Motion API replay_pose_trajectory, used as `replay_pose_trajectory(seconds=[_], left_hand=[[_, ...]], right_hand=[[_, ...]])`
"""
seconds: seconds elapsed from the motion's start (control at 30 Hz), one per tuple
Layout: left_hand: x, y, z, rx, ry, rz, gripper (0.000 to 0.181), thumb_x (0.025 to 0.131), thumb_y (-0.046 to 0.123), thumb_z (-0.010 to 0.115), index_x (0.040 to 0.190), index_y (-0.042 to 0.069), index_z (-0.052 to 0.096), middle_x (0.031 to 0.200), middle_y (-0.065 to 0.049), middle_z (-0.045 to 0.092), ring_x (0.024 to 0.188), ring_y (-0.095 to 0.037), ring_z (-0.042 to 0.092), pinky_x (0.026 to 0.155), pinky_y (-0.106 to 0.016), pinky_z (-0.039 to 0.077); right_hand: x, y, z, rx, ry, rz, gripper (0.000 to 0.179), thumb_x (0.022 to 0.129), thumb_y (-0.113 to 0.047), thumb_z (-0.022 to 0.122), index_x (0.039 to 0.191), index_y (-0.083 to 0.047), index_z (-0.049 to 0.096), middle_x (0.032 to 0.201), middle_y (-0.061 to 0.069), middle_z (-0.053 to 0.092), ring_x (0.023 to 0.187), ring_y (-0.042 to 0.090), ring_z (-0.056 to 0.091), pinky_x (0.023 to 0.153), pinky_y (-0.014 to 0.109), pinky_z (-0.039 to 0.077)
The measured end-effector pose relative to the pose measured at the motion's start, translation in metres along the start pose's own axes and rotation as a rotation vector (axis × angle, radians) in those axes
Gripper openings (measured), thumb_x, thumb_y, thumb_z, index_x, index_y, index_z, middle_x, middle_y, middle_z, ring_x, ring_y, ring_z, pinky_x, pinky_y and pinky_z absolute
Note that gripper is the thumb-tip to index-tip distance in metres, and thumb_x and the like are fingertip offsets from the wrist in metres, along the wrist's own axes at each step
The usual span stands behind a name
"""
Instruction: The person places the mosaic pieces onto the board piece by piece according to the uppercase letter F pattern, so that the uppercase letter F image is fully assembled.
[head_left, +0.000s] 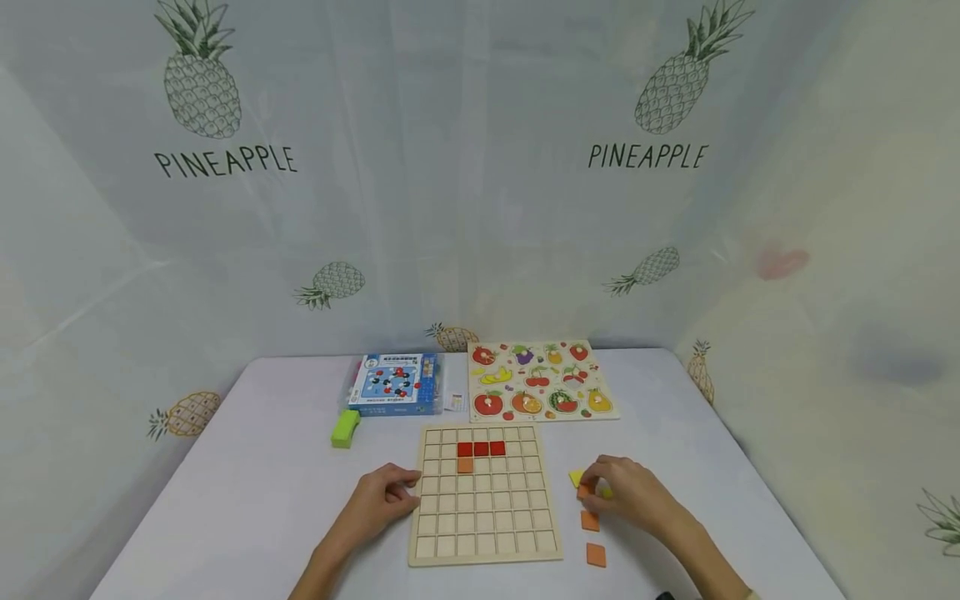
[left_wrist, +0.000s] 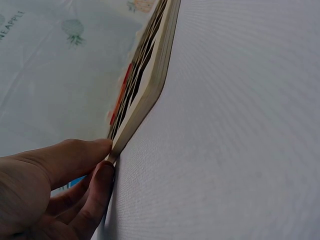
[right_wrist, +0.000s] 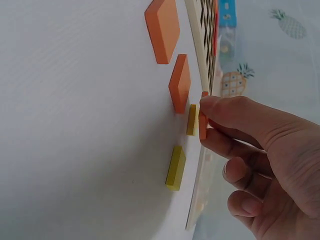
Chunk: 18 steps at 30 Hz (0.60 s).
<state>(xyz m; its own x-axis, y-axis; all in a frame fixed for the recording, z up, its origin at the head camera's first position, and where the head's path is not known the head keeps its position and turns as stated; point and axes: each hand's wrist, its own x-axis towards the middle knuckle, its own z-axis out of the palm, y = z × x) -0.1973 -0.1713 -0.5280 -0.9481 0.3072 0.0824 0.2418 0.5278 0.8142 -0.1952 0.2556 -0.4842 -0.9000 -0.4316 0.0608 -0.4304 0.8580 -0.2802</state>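
A wooden grid board (head_left: 475, 503) lies flat on the table. In its upper rows sit three red square tiles (head_left: 481, 449) side by side, with an orange tile (head_left: 465, 466) below the leftmost. My left hand (head_left: 378, 502) rests beside the board, thumb and forefinger touching its left edge (left_wrist: 137, 117) a little apart. Right of the board, my right hand (head_left: 628, 492) pinches another orange tile (right_wrist: 203, 122) between thumb and finger. Two more orange tiles (head_left: 590, 521) (head_left: 596, 555) lie nearer the front. Two yellow tiles (right_wrist: 175, 169) (right_wrist: 192, 120) lie close by, partly covered by that hand in the head view.
A blue-and-white box (head_left: 395, 385) stands behind the board at left, with a lime-green block (head_left: 345, 428) in front of it. At the back right lies a fruit puzzle board (head_left: 538, 382). A pineapple-print curtain (head_left: 480, 208) hangs behind the table (head_left: 247, 475).
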Motion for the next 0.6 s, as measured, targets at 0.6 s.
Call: replay_pose_trajectory(seconds=[0.6], left_hand=[[0.0, -0.002, 0.0, 0.003, 0.001, -0.008, 0.036, 0.083, 0.016, 0.077, 0.116, 0.003, 0.07, 0.098, -0.006, 0.068, 0.072, 0.0, 0.06, 0.064, -0.019, 0.054]], right_hand=[[0.042, -0.053, 0.016, 0.048, -0.014, -0.136, 0.014, 0.084, -0.031, 0.077, 0.092, -0.02, 0.075, 0.088, -0.01, 0.065, 0.074, 0.004, 0.053, 0.067, 0.023, 0.048]])
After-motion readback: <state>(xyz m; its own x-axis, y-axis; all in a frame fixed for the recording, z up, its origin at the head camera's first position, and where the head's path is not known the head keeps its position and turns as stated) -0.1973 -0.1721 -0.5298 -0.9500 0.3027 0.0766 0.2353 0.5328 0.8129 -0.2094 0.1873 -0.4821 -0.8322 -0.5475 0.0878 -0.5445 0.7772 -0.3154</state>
